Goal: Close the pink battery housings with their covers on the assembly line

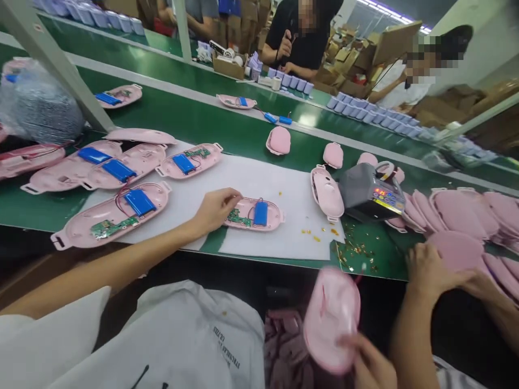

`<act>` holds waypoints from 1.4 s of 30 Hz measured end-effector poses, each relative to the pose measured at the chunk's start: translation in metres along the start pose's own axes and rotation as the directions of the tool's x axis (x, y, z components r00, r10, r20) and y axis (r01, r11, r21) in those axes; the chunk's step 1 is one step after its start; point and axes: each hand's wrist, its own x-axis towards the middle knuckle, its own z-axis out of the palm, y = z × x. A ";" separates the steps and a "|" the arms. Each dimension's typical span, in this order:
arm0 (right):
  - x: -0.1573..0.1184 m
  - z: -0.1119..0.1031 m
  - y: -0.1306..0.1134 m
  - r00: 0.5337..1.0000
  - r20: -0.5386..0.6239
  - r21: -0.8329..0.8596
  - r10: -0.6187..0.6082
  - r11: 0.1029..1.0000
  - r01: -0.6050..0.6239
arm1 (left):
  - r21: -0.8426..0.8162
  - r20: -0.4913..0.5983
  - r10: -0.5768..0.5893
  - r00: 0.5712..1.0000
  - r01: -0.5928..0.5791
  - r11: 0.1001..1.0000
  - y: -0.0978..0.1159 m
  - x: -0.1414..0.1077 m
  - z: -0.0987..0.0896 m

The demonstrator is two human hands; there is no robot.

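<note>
My left hand [217, 209] reaches over the white foam sheet, its fingers closed at the left end of a pink plastic casing half [246, 223]. Inside that casing lie a green circuit board [238, 218] and a blue battery pack [260, 213]. Below the table's front edge, my right hand [371, 359] grips the lower edge of a pink casing cover [332, 319], tilted with its hollow side facing me. Thin red wire shows at this cover. Left of my left hand rests another pink casing half [115, 219] with a battery and board.
More pink casings [190, 161] lie at the left. A grey device with a lit display [375, 192] stands right of the foam sheet [279, 246], near scattered yellow tape bits [357, 251]. At the right, a co-worker's hands [433, 267] touch stacked pink covers [462, 213]. Under the table are more pink parts [284, 346].
</note>
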 end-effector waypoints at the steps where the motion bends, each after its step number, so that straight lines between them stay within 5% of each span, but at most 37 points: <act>1: 0.017 0.006 -0.009 0.999 -0.001 0.037 -0.040 0.999 0.040 | 0.053 0.036 0.040 0.999 -0.042 0.998 -0.002 -0.002 -0.002; 4: 0.095 0.041 -0.045 0.972 0.087 0.157 -0.219 0.966 0.204 | 0.064 0.096 0.133 0.986 -0.140 0.988 -0.011 -0.009 -0.010; 9: 0.194 0.099 -0.101 0.851 0.181 0.129 -0.494 0.869 0.477 | -0.317 -0.212 0.048 0.976 -0.115 0.941 -0.025 -0.010 -0.026; 12: 0.211 0.099 -0.113 0.773 0.244 0.047 -0.586 0.803 0.594 | -0.289 -0.332 0.116 0.936 -0.218 0.932 -0.024 -0.012 -0.032; 16: 0.206 0.087 -0.136 0.632 0.347 -0.176 -0.693 0.614 0.770 | 0.199 -0.424 0.452 0.785 -0.407 0.892 -0.009 -0.016 -0.033; 19: 0.195 0.089 -0.155 0.580 0.364 -0.145 -0.729 0.570 0.808 | 0.304 -0.418 0.472 0.776 -0.371 0.878 -0.001 -0.013 -0.029; 23: 0.192 0.092 -0.155 0.702 0.270 0.024 -0.659 0.734 0.679 | -0.206 -0.389 0.185 0.903 -0.281 0.937 -0.010 -0.006 -0.023; 25: 0.197 0.091 -0.148 0.775 0.236 0.078 -0.586 0.807 0.586 | -0.519 -0.223 -0.035 0.974 -0.088 0.850 -0.017 -0.003 -0.024; 27: 0.205 0.093 -0.144 0.832 0.246 0.094 -0.498 0.866 0.491 | -0.671 -0.012 -0.158 0.987 0.109 0.734 -0.021 0.000 -0.026; 30: 0.219 0.107 -0.150 0.846 0.311 -0.002 -0.433 0.890 0.456 | -0.702 0.132 -0.213 0.968 0.243 0.669 -0.023 0.003 -0.029; 36: 0.226 0.161 -0.188 0.867 0.348 -0.259 -0.356 0.852 0.454 | -0.637 0.106 -0.200 0.974 0.221 0.738 -0.018 0.006 -0.035; 40: 0.222 0.154 -0.183 0.838 0.353 -0.048 -0.416 0.887 0.460 | -0.437 0.154 -0.185 0.971 0.235 0.868 -0.014 0.007 -0.043; 42: 0.223 0.131 -0.153 0.923 0.109 0.113 -0.370 0.927 0.358 | -0.396 0.189 -0.212 0.959 0.272 0.877 -0.016 0.010 -0.045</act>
